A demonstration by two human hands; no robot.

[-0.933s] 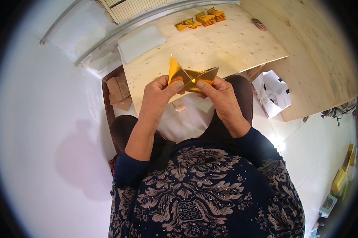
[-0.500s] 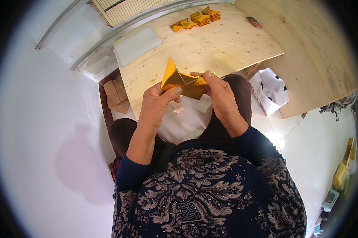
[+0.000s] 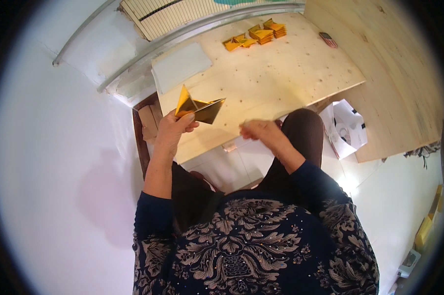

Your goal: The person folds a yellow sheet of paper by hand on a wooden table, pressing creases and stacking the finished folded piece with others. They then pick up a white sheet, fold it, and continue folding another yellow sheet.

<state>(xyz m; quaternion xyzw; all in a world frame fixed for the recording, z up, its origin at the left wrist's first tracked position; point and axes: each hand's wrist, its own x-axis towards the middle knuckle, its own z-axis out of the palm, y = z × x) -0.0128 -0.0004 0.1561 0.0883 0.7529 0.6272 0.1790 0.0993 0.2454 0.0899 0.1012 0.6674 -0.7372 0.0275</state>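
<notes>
My left hand (image 3: 172,129) pinches a folded gold paper shape (image 3: 208,111) by its left end, thumb on top. Shiny and boat-like, the paper has a tall point at the left and another at the right, and it is held above the near part of the wooden tabletop. Apart from it, to the right, my right hand (image 3: 265,133) hovers by the table's front edge near my knee. Its fingers look curled but are smeared by motion, so whether anything is in them cannot be seen.
On the plywood table (image 3: 281,73), stacks of gold folded papers (image 3: 260,34) stand at the back, a grey-white sheet (image 3: 182,66) lies left, and a red phone (image 3: 328,40) lies right. A white bag (image 3: 344,129) stands on the floor beside a wooden panel (image 3: 403,98).
My right hand has let go of the gold paper and dropped away from it. The left hand has carried the paper to the left. The whole view has shifted slightly.
</notes>
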